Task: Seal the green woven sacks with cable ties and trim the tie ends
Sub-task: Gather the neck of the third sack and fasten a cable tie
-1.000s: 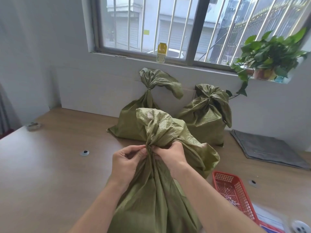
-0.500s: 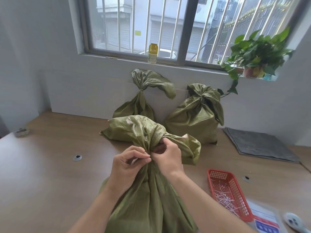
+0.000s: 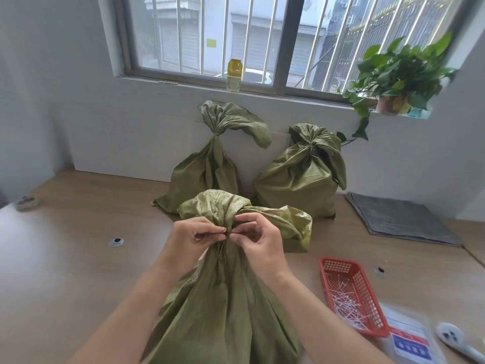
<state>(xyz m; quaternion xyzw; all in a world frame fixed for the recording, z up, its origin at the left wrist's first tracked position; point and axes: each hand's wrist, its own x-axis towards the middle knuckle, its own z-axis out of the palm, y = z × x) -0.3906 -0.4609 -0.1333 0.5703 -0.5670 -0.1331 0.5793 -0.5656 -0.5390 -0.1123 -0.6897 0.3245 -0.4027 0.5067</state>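
The front sack (image 3: 223, 311) stands in the lower middle of the frame on the wooden surface (image 3: 78, 258). Its mouth is gathered into a tight neck and the loose top flops toward the right. Both hands meet at that neck. The left hand (image 3: 194, 239) has its fingers curled, with thumb and fingertips pinched against the left side of the gather. The right hand (image 3: 262, 240) pinches the right side in the same way. A cable tie is too thin to make out there, so it cannot be told whether they pinch the tie or only the cloth. The step in hand looks like closing this neck, by threading or cinching the tie. A tall-necked sack (image 3: 207, 177) at upper middle and a squat sack (image 3: 299, 177) to its right lean on the wall, their necks already bound. Next, the tie would need pulling snug with the gather bunched, and then its tail cut. A white-handled tool (image 3: 456, 338) lies at the lower right, near a red basket (image 3: 341, 265) of white slivers.
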